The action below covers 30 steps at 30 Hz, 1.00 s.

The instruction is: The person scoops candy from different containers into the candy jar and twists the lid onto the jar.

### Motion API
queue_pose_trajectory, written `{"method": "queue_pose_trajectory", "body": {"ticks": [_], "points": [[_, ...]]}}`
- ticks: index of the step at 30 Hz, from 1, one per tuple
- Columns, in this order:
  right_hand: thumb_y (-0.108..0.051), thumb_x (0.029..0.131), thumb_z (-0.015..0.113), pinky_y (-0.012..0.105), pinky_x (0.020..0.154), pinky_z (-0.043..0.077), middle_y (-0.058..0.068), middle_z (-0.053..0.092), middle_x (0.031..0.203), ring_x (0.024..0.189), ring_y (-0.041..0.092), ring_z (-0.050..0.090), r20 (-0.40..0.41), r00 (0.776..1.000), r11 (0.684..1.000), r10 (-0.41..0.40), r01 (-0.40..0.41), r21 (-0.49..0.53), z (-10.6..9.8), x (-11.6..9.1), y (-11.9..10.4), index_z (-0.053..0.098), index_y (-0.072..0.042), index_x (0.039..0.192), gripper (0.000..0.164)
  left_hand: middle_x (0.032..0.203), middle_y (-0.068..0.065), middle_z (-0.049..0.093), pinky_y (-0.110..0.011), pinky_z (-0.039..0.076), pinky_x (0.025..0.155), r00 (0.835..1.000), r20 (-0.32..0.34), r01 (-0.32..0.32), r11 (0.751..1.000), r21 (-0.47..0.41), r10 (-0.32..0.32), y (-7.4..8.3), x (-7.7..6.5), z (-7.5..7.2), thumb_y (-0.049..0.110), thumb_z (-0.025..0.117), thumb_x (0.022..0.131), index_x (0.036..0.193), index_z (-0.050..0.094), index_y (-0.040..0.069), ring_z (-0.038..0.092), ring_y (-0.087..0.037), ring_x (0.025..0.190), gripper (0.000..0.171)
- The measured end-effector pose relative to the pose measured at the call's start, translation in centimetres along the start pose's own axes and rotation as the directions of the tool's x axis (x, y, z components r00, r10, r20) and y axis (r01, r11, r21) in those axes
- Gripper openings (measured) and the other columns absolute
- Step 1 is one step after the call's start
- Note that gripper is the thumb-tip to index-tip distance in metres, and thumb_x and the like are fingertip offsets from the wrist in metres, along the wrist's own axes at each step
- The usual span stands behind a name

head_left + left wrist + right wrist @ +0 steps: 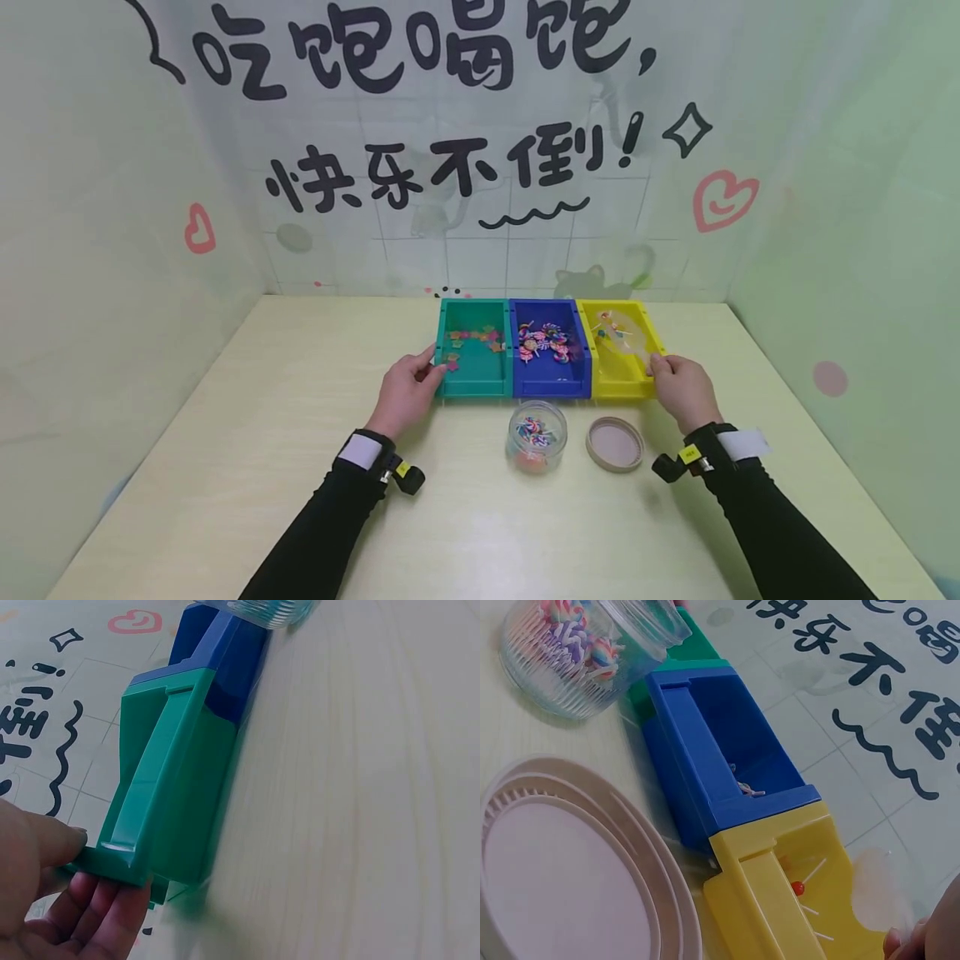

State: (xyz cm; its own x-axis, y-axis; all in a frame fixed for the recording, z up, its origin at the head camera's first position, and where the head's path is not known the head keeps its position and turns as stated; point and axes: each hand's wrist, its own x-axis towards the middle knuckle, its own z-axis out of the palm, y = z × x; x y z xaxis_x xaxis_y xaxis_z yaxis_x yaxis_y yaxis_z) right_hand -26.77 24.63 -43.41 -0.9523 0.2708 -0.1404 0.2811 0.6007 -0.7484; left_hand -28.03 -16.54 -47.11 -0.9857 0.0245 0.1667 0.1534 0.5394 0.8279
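My left hand [407,392] grips the left rim of the green bin [474,389], thumb on top and fingers beneath. Small star-like pieces [491,336] lie in the bin. Joined to it are a blue bin [551,389] with swirly lollipop charms [555,337] and a yellow bin [622,385]. At the yellow bin's right edge, my right hand [686,392] pinches a translucent round piece [877,889] that hangs over the bin. Tiny lollipops with white sticks, one red-headed [798,888], show in the yellow bin. Most of the right hand is outside the right wrist view.
In front of the blue bin stands an uncapped clear jar [536,450] with twisted candy-like pieces inside. A round pale pink lid [615,444] lies to its right. Behind the bins rises a printed backdrop [465,258], and side panels flank the wooden table [322,333].
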Motion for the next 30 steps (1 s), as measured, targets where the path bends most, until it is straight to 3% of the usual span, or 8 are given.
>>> {"method": "queue_pose_trajectory", "body": {"ticks": [11,16,22,30], "points": [[-0.047,0.12,0.033,0.035,0.073,0.04,0.016,0.057,0.101,0.09,0.03,0.052,-0.09,0.994,0.998,-0.066,0.065,-0.006,-1.0,-0.1,0.8,0.065,0.003,0.129,0.06,0.114,-0.016,0.067,-0.028,0.052,0.083,1.0,-0.012,0.019,1.0,0.014,-0.019,0.2,0.0,-0.2,0.026,0.07,0.109,0.158,0.058,0.004,0.066,-0.028,0.103,0.055],[-0.047,0.12,0.033,0.034,0.065,0.037,0.01,0.05,0.086,0.078,0.028,0.048,-0.122,0.988,0.995,-0.097,0.094,-0.023,-1.7,-0.3,0.8,0.066,0.002,0.123,0.06,0.121,-0.017,0.064,-0.031,0.05,0.082,0.998,-0.052,0.033,0.999,-0.012,-0.034,0.6,0.0,-0.4,0.03,0.072,0.107,0.156,0.06,0.004,0.063,-0.029,0.102,0.056],[-0.047,0.12,0.033,0.034,0.063,0.035,0.007,0.044,0.08,0.075,0.029,0.046,-0.148,0.983,0.994,-0.111,0.11,-0.013,-2.2,-0.6,0.7,0.065,0.002,0.119,0.059,0.126,-0.015,0.063,-0.031,0.05,0.083,0.996,-0.079,0.039,0.997,-0.061,-0.044,0.9,0.0,-0.9,0.035,0.073,0.106,0.153,0.062,0.008,0.061,-0.028,0.108,0.056],[-0.05,0.119,0.032,0.034,0.061,0.034,0.005,0.044,0.076,0.072,0.029,0.045,-0.172,0.975,0.99,-0.14,0.14,-0.012,-3.0,-1.0,0.6,0.064,0.0,0.11,0.06,0.126,-0.013,0.061,-0.034,0.054,0.086,0.996,-0.093,-0.003,0.994,-0.112,-0.008,1.9,-0.3,-1.3,0.038,0.074,0.106,0.152,0.063,0.01,0.062,-0.027,0.108,0.055]]}}
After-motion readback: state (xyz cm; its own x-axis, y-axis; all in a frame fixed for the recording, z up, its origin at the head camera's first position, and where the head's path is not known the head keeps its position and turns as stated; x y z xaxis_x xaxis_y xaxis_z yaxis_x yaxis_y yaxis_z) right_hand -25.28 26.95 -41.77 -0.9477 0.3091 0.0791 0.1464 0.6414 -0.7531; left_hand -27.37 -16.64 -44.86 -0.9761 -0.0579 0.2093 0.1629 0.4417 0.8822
